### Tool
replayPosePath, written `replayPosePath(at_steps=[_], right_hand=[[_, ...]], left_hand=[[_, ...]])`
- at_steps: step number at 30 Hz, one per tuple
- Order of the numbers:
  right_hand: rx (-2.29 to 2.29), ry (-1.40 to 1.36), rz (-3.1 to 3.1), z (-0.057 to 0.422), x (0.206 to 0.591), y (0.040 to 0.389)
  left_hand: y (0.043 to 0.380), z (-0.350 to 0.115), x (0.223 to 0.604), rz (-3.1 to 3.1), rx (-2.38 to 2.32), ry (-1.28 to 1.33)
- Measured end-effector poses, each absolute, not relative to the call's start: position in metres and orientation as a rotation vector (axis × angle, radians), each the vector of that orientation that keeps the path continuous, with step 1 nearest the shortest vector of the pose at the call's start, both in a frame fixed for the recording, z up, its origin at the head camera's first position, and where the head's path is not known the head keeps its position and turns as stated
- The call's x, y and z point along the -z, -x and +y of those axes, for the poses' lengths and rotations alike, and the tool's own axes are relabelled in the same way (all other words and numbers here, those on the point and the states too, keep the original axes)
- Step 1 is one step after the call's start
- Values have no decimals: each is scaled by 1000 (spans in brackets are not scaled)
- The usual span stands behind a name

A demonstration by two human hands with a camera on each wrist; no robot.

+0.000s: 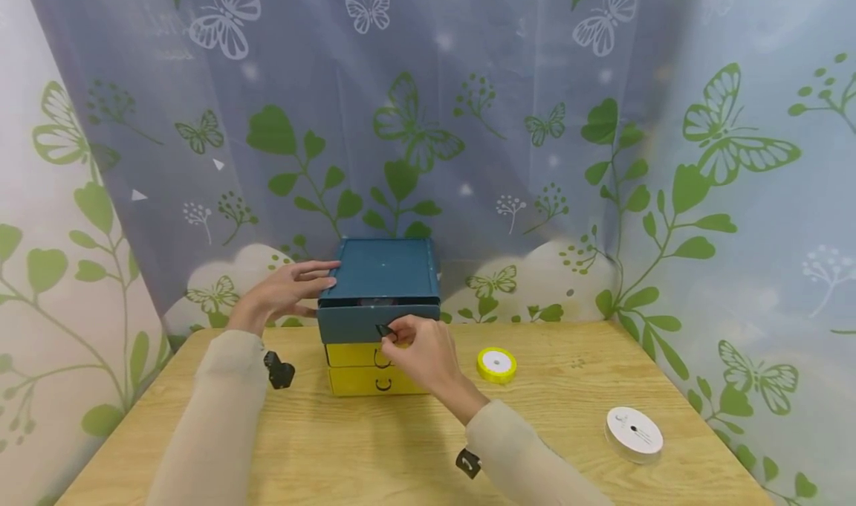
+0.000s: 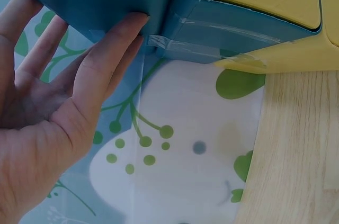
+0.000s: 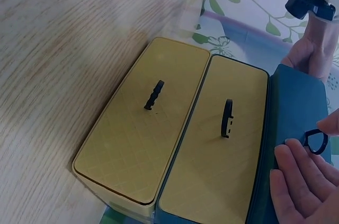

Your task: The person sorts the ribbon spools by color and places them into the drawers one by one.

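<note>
A small stacked drawer cabinet has a blue top (image 1: 384, 268) and a blue upper drawer (image 1: 344, 326), pulled slightly forward with a narrow gap above its front. Two yellow drawers (image 1: 348, 381) with black handles sit beneath it. My right hand (image 1: 426, 350) pinches the blue drawer's black handle (image 3: 325, 142) between thumb and fingers, the other fingertips against the blue front. Against the cabinet's left side, my left hand (image 1: 284, 289) rests with fingers extended and spread; in the left wrist view its fingertips touch the blue wall (image 2: 100, 7).
On the wooden table (image 1: 548, 417), a yellow ribbon spool (image 1: 497, 364) lies right of the cabinet. Farther right, nearer the front, is a white spool (image 1: 634, 432). A patterned curtain (image 1: 495, 194) hangs close behind the cabinet.
</note>
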State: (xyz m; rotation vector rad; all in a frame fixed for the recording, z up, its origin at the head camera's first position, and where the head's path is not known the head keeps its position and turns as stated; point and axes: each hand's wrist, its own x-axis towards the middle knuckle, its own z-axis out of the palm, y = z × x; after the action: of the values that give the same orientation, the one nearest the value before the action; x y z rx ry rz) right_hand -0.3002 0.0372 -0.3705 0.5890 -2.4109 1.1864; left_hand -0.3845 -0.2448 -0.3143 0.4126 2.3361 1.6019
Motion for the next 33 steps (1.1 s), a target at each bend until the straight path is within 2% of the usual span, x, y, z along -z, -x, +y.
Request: replayPosePath(at_steps=[33], right_hand=[[-1315, -543, -2439, 34, 370, 318]], left_hand=[[384, -244, 314, 2342, -1580, -440]])
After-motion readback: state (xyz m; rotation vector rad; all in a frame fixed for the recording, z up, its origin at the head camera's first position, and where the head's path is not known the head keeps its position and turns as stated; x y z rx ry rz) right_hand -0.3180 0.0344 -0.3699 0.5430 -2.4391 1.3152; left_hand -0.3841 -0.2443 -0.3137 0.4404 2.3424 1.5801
